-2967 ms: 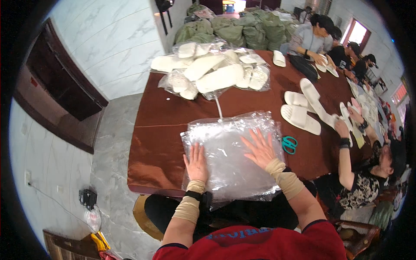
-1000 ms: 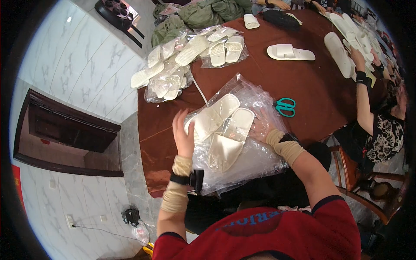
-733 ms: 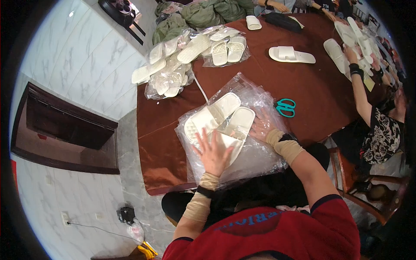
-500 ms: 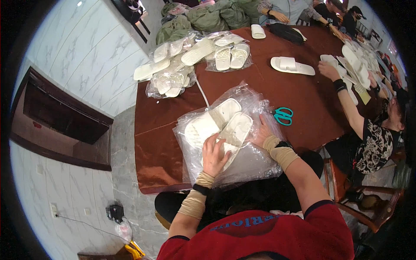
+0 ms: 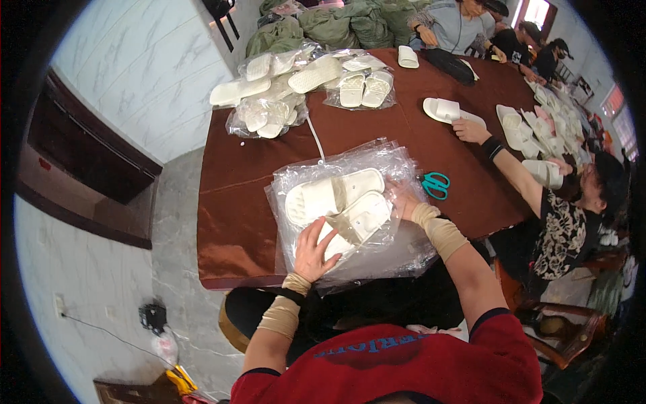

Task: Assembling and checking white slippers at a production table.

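Note:
A pair of white slippers lies side by side on a stack of clear plastic bags, partly covered by film. My left hand rests on the nearer slipper's strap end, fingers spread, not wrapped around it. At the toe end, my right hand holds the edge of a clear bag; its fingertips are partly hidden by film. Both wrists are wrapped in beige bandage. Just right of this hand lie teal-handled scissors.
Bagged white slippers are piled at the table's far left. A single slipper lies right of centre, touched by a co-worker's hand. More slippers cover the right side. Green sacks stand behind the brown-covered table.
My left hand has shifted down and left along the nearer slipper. The two slippers now lie closer together and turned slightly. A co-worker's hand has reached to the single slipper.

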The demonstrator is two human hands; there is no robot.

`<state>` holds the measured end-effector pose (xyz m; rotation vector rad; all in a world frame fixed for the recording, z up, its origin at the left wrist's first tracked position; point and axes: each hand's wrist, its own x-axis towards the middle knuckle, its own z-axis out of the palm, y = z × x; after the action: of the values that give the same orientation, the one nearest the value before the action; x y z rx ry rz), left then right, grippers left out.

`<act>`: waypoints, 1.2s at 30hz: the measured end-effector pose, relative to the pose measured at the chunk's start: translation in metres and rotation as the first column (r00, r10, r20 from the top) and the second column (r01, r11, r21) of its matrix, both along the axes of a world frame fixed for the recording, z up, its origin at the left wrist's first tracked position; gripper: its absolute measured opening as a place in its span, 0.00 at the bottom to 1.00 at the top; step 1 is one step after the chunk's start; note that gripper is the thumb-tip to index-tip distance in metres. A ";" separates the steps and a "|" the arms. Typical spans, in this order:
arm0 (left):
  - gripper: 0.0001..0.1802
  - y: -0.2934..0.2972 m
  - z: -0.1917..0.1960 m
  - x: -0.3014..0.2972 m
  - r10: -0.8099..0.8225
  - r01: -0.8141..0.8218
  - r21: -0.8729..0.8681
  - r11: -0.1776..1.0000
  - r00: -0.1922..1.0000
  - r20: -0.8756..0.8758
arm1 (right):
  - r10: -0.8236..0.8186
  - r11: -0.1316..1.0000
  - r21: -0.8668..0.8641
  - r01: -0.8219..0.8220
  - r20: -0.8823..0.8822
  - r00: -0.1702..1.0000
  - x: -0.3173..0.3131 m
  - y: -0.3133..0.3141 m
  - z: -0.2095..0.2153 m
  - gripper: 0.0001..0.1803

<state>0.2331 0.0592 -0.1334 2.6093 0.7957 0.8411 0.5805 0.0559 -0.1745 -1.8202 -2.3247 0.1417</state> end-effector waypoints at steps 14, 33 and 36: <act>0.40 0.001 -0.010 -0.016 0.040 -0.029 0.105 0.994 0.994 -0.103 | 0.144 0.957 0.259 -0.134 -0.018 0.989 -0.038 -0.044 0.120 0.15; 0.35 0.008 -0.020 -0.008 0.099 -0.096 -0.040 0.995 0.992 0.077 | -0.378 0.926 -0.127 0.356 -0.331 0.864 -0.019 -0.030 0.065 0.14; 0.36 0.005 -0.024 -0.014 0.101 -0.098 -0.029 0.995 0.991 0.083 | -0.447 0.886 -0.220 0.408 -0.175 0.877 -0.061 -0.021 0.058 0.14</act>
<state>0.2195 0.0646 -0.1572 2.5121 0.9129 0.9561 0.5198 0.0350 -0.1161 -2.2273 -1.7554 0.4727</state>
